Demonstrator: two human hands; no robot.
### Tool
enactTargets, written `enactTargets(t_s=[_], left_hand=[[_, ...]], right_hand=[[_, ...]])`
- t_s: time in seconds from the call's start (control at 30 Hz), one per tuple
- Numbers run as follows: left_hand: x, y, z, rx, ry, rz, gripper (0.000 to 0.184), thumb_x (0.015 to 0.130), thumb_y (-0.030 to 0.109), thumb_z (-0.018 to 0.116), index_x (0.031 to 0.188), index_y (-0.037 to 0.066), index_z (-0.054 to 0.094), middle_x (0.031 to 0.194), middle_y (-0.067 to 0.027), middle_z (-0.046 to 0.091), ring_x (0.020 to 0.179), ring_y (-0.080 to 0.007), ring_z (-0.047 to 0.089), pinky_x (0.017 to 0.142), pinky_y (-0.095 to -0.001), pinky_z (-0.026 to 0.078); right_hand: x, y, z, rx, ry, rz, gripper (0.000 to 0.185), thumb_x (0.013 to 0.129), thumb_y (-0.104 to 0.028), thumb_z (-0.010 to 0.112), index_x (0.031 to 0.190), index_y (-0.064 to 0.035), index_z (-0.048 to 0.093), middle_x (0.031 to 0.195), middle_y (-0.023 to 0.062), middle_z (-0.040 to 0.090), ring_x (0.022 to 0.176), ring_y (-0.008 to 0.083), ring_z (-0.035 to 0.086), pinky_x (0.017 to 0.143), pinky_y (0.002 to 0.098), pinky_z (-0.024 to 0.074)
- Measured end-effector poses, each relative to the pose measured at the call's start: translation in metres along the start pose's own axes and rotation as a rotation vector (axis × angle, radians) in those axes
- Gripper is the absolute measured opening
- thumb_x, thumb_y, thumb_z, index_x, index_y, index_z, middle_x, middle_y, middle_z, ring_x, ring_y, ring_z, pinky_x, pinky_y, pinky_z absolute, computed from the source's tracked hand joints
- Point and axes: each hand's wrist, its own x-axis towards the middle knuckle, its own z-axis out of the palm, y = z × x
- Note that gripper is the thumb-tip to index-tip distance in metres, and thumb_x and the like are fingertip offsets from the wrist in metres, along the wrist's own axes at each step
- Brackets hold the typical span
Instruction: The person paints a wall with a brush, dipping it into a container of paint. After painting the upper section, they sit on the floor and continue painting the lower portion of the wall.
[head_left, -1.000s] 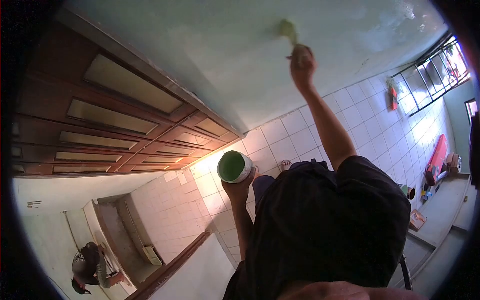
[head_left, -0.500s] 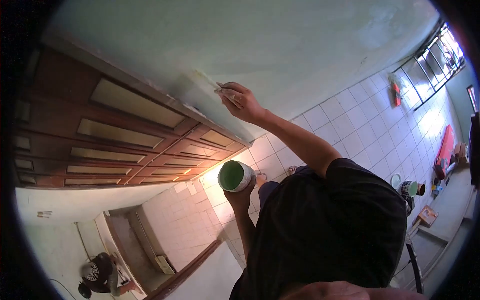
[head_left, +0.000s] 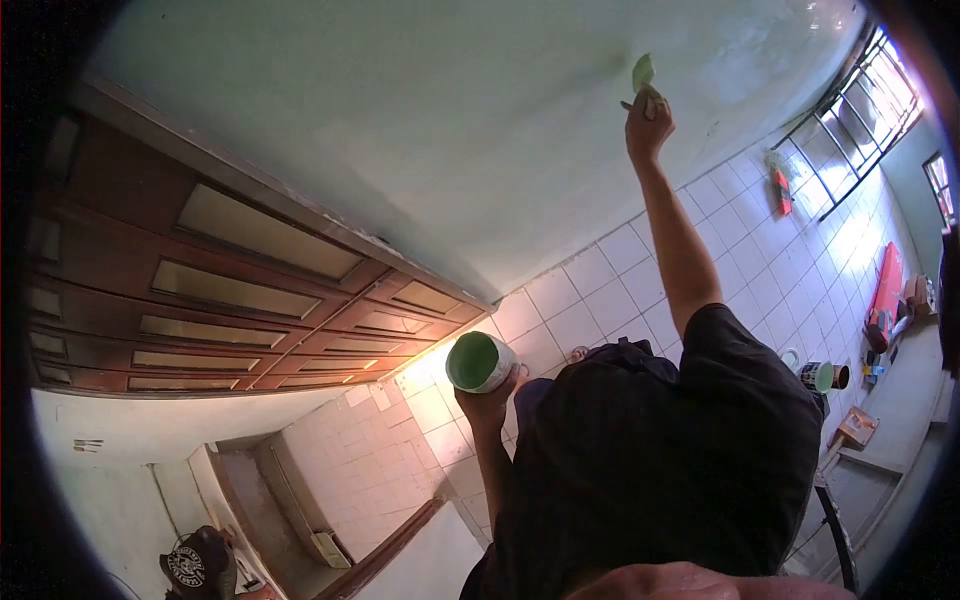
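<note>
My left hand (head_left: 488, 402) is closed around the lower side of a white paint bucket (head_left: 497, 366). Green paint (head_left: 472, 360) shows inside it. My right arm stretches up to the pale green wall (head_left: 450, 130), and my right hand (head_left: 649, 128) grips a paintbrush (head_left: 643, 72) by its handle. The brush's broad, light green bristles are at the wall surface; whether they press on it is hard to tell.
A brown panelled wooden door (head_left: 220, 290) is at left. A person in a dark cap (head_left: 195, 562) is at lower left. On the tiled floor (head_left: 590, 290) lie a red tool (head_left: 782, 192), paint cans (head_left: 818, 377) and a long red object (head_left: 884, 300). A metal grille (head_left: 850, 130) stands far right.
My right hand has swung with the paintbrush from beside the door frame to farther right and higher along the wall. The bucket has shifted slightly. The person at lower left has moved lower in view.
</note>
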Motion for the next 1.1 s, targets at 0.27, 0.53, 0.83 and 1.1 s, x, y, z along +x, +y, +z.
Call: enactTargets(t_s=[0.27,0.53,0.83,1.1], left_hand=[[0.011,-0.001,0.013,-0.024,-0.029,-0.031,0.068,0.065,0.014,0.097,0.123,0.000,0.064,0.114,-0.0101,0.071,0.105,-0.0221,0.067,0.095,-0.0367,0.054],[0.045,-0.016,0.052,-0.108,-0.272,0.114,0.081,0.063,0.008,0.094,0.135,0.001,0.057,0.129,-0.0108,0.065,0.118,-0.0243,0.063,0.104,-0.0415,0.051],[0.050,-0.012,0.080,-0.255,-0.480,0.057,0.084,0.061,0.008,0.095,0.136,0.002,0.056,0.127,-0.0098,0.063,0.118,-0.0248,0.062,0.104,-0.0426,0.052],[0.070,-0.005,0.038,-0.224,-0.683,0.109,0.077,0.063,0.009,0.096,0.131,0.001,0.060,0.121,-0.0088,0.066,0.113,-0.0235,0.064,0.101,-0.0412,0.052]], right_hand=[[-0.197,-0.037,0.061,0.110,-0.516,-0.502,0.010,0.088,0.002,0.066,0.098,-0.0012,0.069,0.102,0.0159,0.071,0.090,0.0342,0.069,0.070,0.0404,0.0575],[-0.121,-0.033,0.012,0.003,-0.769,-0.583,0.021,0.091,0.000,0.068,0.112,-0.0019,0.070,0.114,0.0154,0.072,0.108,0.0337,0.068,0.090,0.0437,0.0589],[-0.086,-0.006,-0.093,-0.150,-0.172,0.402,0.026,0.094,-0.018,0.074,0.109,0.0024,0.067,0.086,0.0165,0.072,0.071,0.0211,0.066,0.067,0.0383,0.0572],[-0.213,-0.031,-0.182,0.323,-0.006,1.017,0.031,0.095,-0.013,0.072,0.104,0.0148,0.063,0.105,0.0229,0.070,0.091,0.0293,0.075,0.090,0.0366,0.0647]])
